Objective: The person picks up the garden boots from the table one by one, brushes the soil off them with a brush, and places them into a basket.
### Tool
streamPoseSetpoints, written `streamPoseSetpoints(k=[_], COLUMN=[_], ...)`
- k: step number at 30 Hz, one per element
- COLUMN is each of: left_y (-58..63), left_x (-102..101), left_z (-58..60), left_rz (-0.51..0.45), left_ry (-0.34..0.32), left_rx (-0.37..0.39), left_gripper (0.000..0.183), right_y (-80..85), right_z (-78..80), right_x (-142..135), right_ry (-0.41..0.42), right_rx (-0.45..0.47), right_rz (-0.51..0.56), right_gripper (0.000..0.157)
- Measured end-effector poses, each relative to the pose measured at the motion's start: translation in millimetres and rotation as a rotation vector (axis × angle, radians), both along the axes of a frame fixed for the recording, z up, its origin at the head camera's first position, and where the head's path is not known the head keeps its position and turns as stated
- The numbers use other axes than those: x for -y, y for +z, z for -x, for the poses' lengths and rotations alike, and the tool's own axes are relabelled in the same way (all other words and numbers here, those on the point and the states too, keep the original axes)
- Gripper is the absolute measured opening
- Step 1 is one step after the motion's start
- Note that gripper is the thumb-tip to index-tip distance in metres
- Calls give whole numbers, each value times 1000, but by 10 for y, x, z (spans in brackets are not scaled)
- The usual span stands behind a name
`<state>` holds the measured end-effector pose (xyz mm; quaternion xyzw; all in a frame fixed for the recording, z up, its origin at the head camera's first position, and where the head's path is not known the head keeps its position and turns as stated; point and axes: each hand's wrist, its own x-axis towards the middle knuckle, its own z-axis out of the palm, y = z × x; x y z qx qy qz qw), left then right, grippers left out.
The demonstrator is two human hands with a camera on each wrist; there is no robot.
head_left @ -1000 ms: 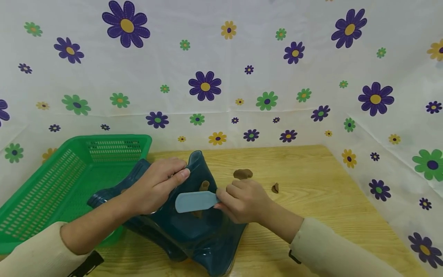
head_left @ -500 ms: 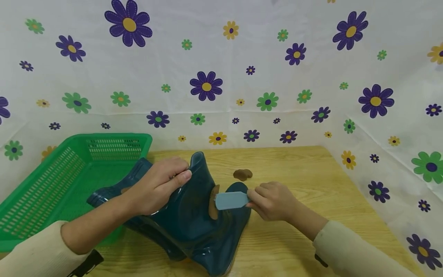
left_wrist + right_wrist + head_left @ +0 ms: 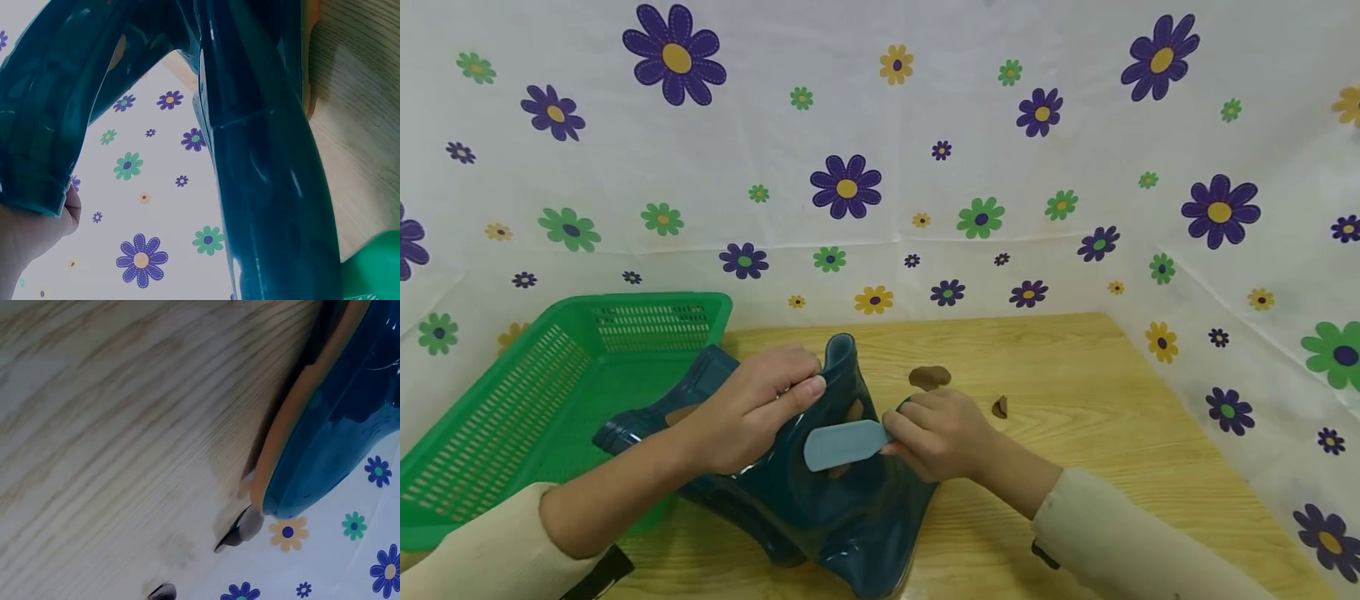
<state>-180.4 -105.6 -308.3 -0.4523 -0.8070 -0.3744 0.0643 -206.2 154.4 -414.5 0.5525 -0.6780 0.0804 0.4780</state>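
Observation:
Two glossy dark teal rubber boots lie close together on the table in the head view. My left hand [image 3: 767, 404] grips the upper edge of the nearer boot's shaft [image 3: 840, 354], its thumb over the rim; the left wrist view also shows the hand [image 3: 44, 228] at that rim. My right hand [image 3: 936, 433] holds the handle of a light blue tool [image 3: 844, 444] with a flat, rounded head. That head lies over a brown patch [image 3: 854, 410] on the nearer boot and partly covers it; its underside is hidden. Another brown patch [image 3: 679, 414] marks the other boot [image 3: 651, 415].
A green slotted basket [image 3: 561, 310] stands at the left, with the other boot's shaft reaching over its edge. Brown lumps [image 3: 929, 377] and a smaller brown piece [image 3: 1000, 407] lie on the wooden table [image 3: 1075, 367] at the right. A flowered white sheet [image 3: 880, 108] hangs behind.
My right hand first moved the tool right toward the boot's toe, then brought it back left over the brown patch. My left hand keeps its grip, with the boot shifted slightly.

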Motion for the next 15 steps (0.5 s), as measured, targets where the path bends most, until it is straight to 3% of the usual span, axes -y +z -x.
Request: streamPoseSetpoints(k=[6, 11, 15], left_y=[31, 27, 20], left_x=[30, -10, -10], left_z=[-17, -10, -16], left_rz=[2, 4, 16], left_ry=[13, -15, -14], left_rx=[10, -47, -78], left_gripper=[32, 34, 33], right_y=[53, -91, -238], right_z=[-18, 10, 39], right_x=[58, -259, -502], right_ry=[2, -74, -84], right_rx=[0, 51, 115], right_rz=[-17, -89, -115], right_gripper=[43, 45, 45])
